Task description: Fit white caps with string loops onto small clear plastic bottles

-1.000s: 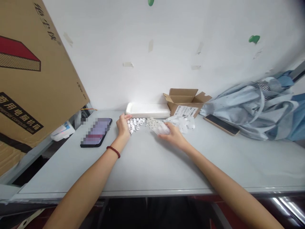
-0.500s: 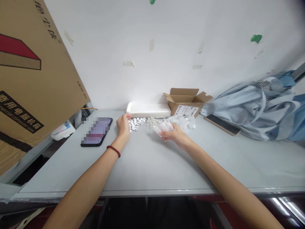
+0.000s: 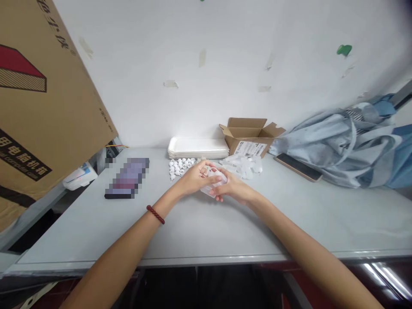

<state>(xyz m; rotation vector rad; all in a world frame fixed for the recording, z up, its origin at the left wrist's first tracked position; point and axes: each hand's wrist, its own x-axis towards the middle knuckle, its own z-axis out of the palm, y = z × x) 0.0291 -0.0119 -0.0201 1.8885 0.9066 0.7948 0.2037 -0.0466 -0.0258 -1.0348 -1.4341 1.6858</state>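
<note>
Over the middle of the table my right hand (image 3: pixel 234 187) is closed around translucent white plastic bottles (image 3: pixel 210 179), thumb on top and fingers underneath. From the left, my left hand (image 3: pixel 192 178) meets them, its thumb and fingers curled around their far end. Whether a small part is also pinched there is hidden. Beyond my left wrist lies a heap of small white caps (image 3: pixel 176 166). More translucent bottles (image 3: pixel 246 165) are piled behind my right hand. Between the heaps, small pale pieces are mostly covered by my hands.
A stack of white trays (image 3: pixel 198 148) and an open cardboard box (image 3: pixel 249 137) stand against the wall. One phone (image 3: pixel 128 178) lies at left, another phone (image 3: pixel 298 166) at right beside grey-blue cloth bags (image 3: pixel 341 146). A large carton (image 3: pixel 54 116) leans in from the left.
My left hand has moved right, from the caps to the bottles in my right hand. My right hand stays in nearly the same place, still holding them. The view has shifted slightly.
</note>
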